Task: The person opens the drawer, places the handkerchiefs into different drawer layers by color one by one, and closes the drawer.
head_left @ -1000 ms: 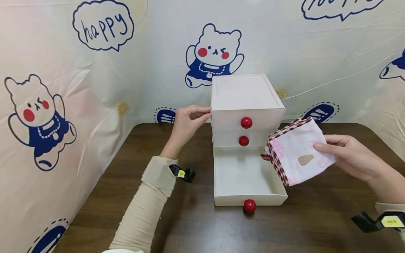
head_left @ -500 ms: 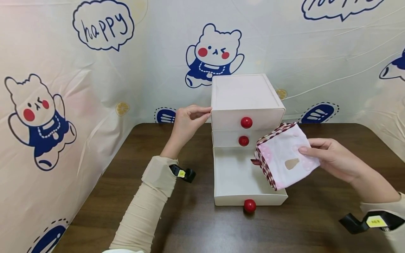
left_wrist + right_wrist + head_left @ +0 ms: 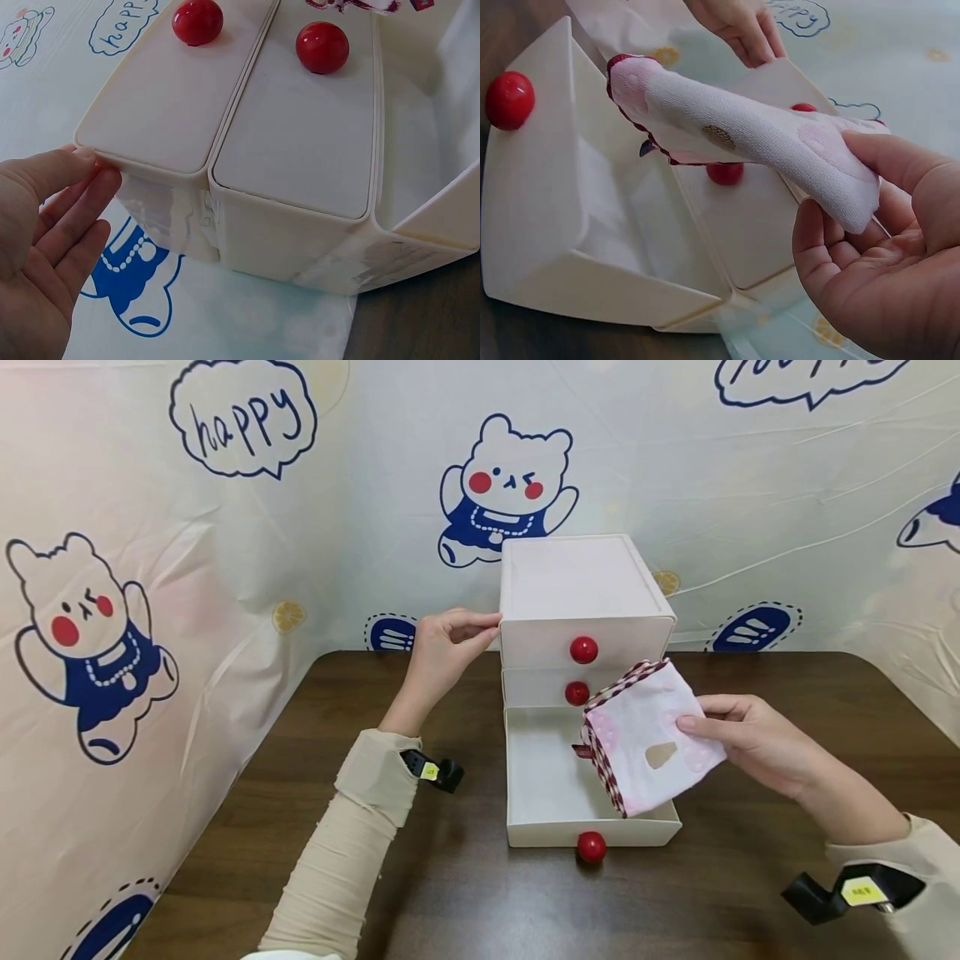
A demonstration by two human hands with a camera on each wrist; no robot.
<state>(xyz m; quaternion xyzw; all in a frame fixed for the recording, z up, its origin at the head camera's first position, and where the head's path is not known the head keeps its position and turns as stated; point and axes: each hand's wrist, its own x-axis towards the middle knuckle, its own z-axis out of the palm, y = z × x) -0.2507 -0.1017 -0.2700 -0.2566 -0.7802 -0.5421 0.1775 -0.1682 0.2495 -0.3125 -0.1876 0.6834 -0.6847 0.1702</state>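
My right hand [image 3: 765,747] pinches a small folded towel [image 3: 637,735] between thumb and fingers. The towel is white and pink, with a red checked border and a brown patch. It hangs tilted over the pulled-out bottom drawer [image 3: 551,777] of a white drawer box [image 3: 585,577]. In the right wrist view the towel [image 3: 757,127] is above the drawer, its folded edge towards me. My left hand [image 3: 446,647] touches the box's upper left front corner with its fingertips. The left wrist view shows its thumb [image 3: 64,169] at that corner, the other fingers lying loosely beside the side wall.
Two upper drawers are pushed in, each with a round red knob [image 3: 583,650]. The bottom drawer's red knob [image 3: 592,847] sticks out towards the front. A brown wooden table [image 3: 465,893] carries the box. Behind hangs a printed cloth [image 3: 390,510] with cartoon bears.
My right hand has moved left with the towel and slightly down, bringing it from the drawer's right side to over the drawer. My left hand has stayed at the box's corner.
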